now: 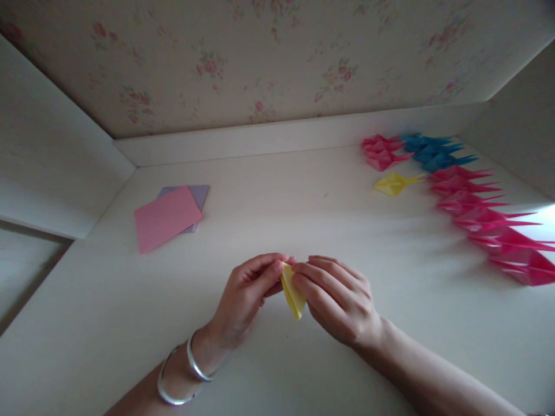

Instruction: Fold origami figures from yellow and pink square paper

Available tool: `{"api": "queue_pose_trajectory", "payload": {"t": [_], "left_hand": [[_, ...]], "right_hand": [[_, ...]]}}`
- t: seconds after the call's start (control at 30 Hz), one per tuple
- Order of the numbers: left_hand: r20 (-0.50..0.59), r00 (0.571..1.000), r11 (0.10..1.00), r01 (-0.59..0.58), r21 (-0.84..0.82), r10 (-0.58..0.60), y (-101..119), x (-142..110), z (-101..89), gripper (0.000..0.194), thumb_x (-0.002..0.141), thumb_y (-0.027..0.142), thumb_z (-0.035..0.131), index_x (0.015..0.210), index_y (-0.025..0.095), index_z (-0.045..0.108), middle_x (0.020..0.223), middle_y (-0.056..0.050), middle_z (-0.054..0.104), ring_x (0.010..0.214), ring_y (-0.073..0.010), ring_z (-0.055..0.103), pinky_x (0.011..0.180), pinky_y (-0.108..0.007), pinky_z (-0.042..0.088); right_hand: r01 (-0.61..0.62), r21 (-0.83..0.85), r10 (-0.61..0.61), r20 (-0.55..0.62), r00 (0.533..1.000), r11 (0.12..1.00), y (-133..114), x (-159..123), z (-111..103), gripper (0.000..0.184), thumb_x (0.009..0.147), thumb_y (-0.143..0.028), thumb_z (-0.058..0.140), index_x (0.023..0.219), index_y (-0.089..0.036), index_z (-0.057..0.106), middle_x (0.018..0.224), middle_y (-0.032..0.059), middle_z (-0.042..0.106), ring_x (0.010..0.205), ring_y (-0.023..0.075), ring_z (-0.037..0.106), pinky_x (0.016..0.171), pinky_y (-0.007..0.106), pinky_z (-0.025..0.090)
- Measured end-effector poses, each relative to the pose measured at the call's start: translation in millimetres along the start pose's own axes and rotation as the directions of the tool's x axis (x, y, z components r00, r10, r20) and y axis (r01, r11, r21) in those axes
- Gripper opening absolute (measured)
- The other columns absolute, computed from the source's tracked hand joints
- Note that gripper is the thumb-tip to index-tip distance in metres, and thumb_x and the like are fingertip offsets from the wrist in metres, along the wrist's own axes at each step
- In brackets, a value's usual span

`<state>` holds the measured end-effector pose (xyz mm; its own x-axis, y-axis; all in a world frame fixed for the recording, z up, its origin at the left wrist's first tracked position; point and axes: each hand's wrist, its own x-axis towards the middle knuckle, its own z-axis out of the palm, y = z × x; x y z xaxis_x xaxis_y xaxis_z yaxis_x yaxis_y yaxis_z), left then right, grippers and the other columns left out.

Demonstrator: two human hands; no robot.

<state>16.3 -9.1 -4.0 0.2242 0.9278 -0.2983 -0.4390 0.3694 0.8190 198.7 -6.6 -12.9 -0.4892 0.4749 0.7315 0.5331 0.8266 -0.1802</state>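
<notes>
Where fingers (321, 277) meet: a narrow, folded yellow paper piece (296, 300) is held over the white desk (260, 219).
Left hand (243, 294): top pinched, fingers nearly closed.
Right hand (344, 300): side pinched likewise.
Handling: probably light, easily creased; best held along folds.

Two silver-coloured bangles (192, 359) circle the left wrist (212, 342), toward 7 o'clock. The one nearer the left hand (243, 297) is a smooth, rounded metal band, with a bright shine along its lower curve. The other, farther out toward 7 o'clock, looks just as plain, slimmer at its upper side and broader below. Beyond it the left forearm (141, 390) is bare. At 4 o'clock, the right forearm (427, 364) and right hand (342, 294) are bare too.
</notes>
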Motion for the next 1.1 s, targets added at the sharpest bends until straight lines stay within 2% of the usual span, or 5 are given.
{"api": "queue_pose_trajectory", "payload": {"t": [0.23, 0.37, 0.6, 0.8, 1.1], "left_hand": [[-0.008, 0.998, 0.994, -0.054, 0.093, 0.055, -1, 0, -1.4, 0.012, 0.084, 0.028, 0.075, 0.092, 0.020, 0.077, 0.095, -0.004, 0.077, 0.077, -0.0132, 0.069, 0.071, -0.020, 0.056], [-0.042, 0.999, 0.997, 0.017, 0.076, -0.014, -1, 2, -1.3, 0.023, 0.081, 0.032, 0.077, 0.102, 0.021, 0.077, 0.087, -0.004, 0.077, 0.077, -0.0161, 0.069, 0.071, -0.025, 0.057], [-0.017, 0.999, 0.999, 0.043, 0.022, -0.043, 0, 4, 0.1, 0.016, 0.081, 0.032, 0.077, 0.087, 0.018, 0.077, 0.071, -0.001, 0.071, 0.063, -0.0109, 0.062, 0.059, -0.020, 0.050], [-0.021, 0.999, 0.999, 0.045, -0.024, -0.045, 1, 2, -0.2, 0.019, 0.081, 0.027, 0.078, 0.098, 0.020, 0.074, 0.103, -0.005, 0.076, 0.077, -0.0123, 0.066, 0.066, -0.020, 0.052], [0.097, 0.991, 0.994, -0.102, 0.044, 0.097, -3, -1, -4.8, 0.022, 0.082, 0.036, 0.077, 0.098, 0.022, 0.073, 0.112, -0.007, 0.072, 0.100, -0.0190, 0.065, 0.085, -0.027, 0.050]], "right_hand": [[-0.040, -0.007, 0.040, 0.037, 0.999, 0.999, 1, -1, 3, 0.022, 0.088, -0.006, 0.058, 0.107, -0.012, 0.066, 0.109, 0.0109, 0.075, 0.093, 0.0231, 0.068, 0.086, 0.040, 0.057], [-0.083, -0.023, 0.084, 0.046, 0.995, 0.996, 0, 1, 4, 0.031, 0.087, -0.004, 0.056, 0.116, -0.013, 0.064, 0.103, 0.0097, 0.075, 0.088, 0.0217, 0.069, 0.083, 0.038, 0.058], [-0.064, -0.067, 0.069, 0.076, 0.995, 0.996, 0, 2, 5, 0.026, 0.090, -0.005, 0.054, 0.112, -0.012, 0.065, 0.097, 0.0091, 0.074, 0.086, 0.0215, 0.067, 0.086, 0.038, 0.056], [-0.015, -0.071, 0.016, 0.001, 1.000, 0.997, 2, 2, -1, 0.014, 0.091, -0.009, 0.057, 0.100, -0.015, 0.067, 0.091, 0.0068, 0.074, 0.085, 0.0206, 0.066, 0.084, 0.039, 0.056], [0.142, 0.005, -0.141, -0.106, 0.984, 0.990, 4, 8, -14, 0.018, 0.089, -0.007, 0.055, 0.088, -0.018, 0.070, 0.082, 0.0045, 0.074, 0.080, 0.0187, 0.065, 0.080, 0.039, 0.060]]}}
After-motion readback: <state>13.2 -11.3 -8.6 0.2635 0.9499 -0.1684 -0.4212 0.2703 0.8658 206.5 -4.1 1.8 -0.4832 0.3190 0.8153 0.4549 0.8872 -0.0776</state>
